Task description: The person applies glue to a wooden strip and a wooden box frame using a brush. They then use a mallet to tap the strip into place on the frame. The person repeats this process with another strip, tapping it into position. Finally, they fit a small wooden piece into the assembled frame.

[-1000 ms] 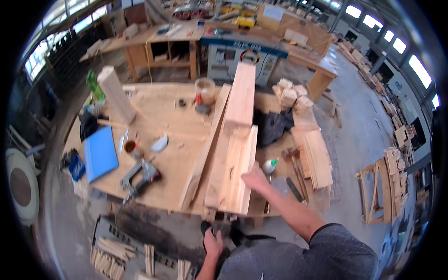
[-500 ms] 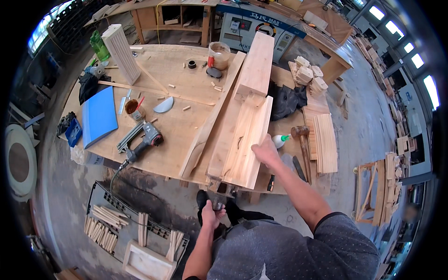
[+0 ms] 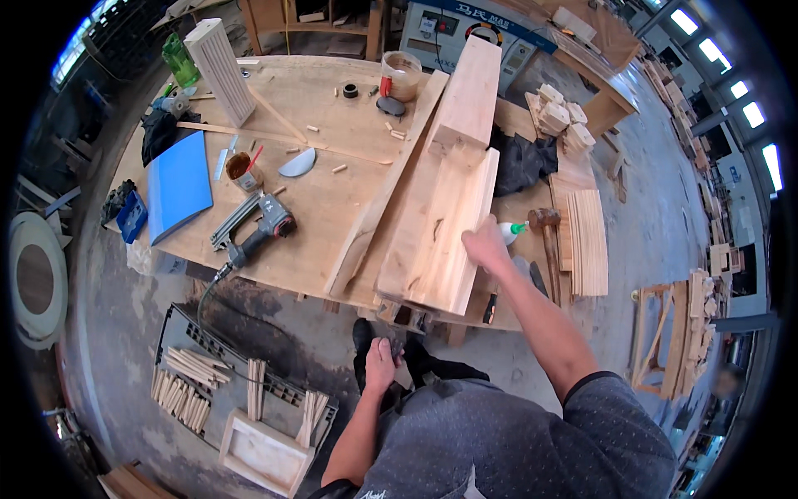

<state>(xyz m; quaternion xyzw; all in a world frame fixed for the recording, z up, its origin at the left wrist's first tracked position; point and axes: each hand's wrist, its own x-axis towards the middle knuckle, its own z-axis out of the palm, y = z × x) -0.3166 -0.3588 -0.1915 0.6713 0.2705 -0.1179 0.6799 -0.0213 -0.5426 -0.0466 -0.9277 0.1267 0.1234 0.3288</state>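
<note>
As the right hand [image 3: 488,245] grips the right wall of the wooden trough [image 3: 445,241] at the front edge of the surface [image 3: 324,220], the left hand [image 3: 380,366] hangs below, fingers curled; I can't tell whether that grip holds anything. A mallet [image 3: 545,218] lies off to the right.

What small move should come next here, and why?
Probably bring the left hand up to the near end of the wooden trough, with the right hand steadying it. The right hand is already at the trough's right wall, while the left is low, off the near side of the worktable, leaving that near end without a hand.
</note>
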